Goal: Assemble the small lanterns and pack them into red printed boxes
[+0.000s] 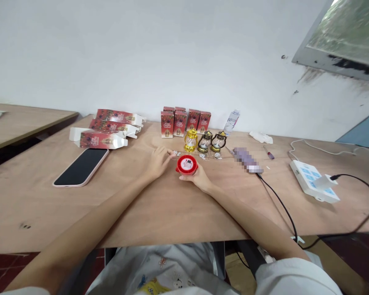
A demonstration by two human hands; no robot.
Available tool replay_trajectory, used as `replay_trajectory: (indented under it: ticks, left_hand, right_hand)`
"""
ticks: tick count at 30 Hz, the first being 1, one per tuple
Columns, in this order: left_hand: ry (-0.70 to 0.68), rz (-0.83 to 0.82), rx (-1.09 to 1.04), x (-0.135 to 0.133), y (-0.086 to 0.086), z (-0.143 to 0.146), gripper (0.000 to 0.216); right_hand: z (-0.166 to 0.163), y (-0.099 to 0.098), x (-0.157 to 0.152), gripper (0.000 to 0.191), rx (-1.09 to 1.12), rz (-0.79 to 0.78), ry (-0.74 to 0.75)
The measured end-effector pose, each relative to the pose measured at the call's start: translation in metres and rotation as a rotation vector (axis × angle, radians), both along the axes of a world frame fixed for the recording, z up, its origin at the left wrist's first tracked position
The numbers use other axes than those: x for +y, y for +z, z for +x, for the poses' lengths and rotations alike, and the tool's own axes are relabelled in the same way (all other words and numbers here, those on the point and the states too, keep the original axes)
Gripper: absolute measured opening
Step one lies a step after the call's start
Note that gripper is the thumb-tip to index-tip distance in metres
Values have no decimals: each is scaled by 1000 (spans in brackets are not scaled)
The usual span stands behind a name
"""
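Observation:
My right hand point(199, 179) is wrapped round what looks like a red lantern point(187, 164), its round underside with a snowman picture facing me. Just left of it, my left hand point(160, 161) has its fingertips pinched together beside a small white cut-out figure point(176, 153); whether they grip it I cannot make out. Behind stand a gold lantern point(191, 140) and two dark bronze lanterns, one in the middle point(205, 142) and one at the right point(219, 141). Before the bronze pair lie more small white figures point(203, 156) on the wooden table point(184, 213).
Upright red boxes point(167, 125) stand by the wall, with opened boxes point(103, 140) lying left. A phone point(81, 168) lies nearer. At right are a bottle point(232, 122), tissue point(261, 137), screwdriver point(269, 154), a cabled, partly pixelated device point(247, 159) and a power strip point(307, 176).

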State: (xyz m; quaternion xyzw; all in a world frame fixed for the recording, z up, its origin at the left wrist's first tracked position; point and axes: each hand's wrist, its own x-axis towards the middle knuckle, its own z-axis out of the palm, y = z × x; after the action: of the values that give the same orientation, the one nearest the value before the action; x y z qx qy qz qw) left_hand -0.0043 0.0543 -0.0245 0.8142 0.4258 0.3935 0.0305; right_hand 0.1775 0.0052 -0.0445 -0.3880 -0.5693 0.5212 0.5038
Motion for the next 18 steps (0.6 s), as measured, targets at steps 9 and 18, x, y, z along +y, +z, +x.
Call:
replay_trajectory:
  ticks: [9,18]
  left_hand:
    - [-254,247,-250,-55,67,-2,27]
    - [-428,400,23,-58,58,1,22]
  right_hand:
    - [7,0,2,50,-33,40,127]
    - [11,6,0,52,96,-70,178]
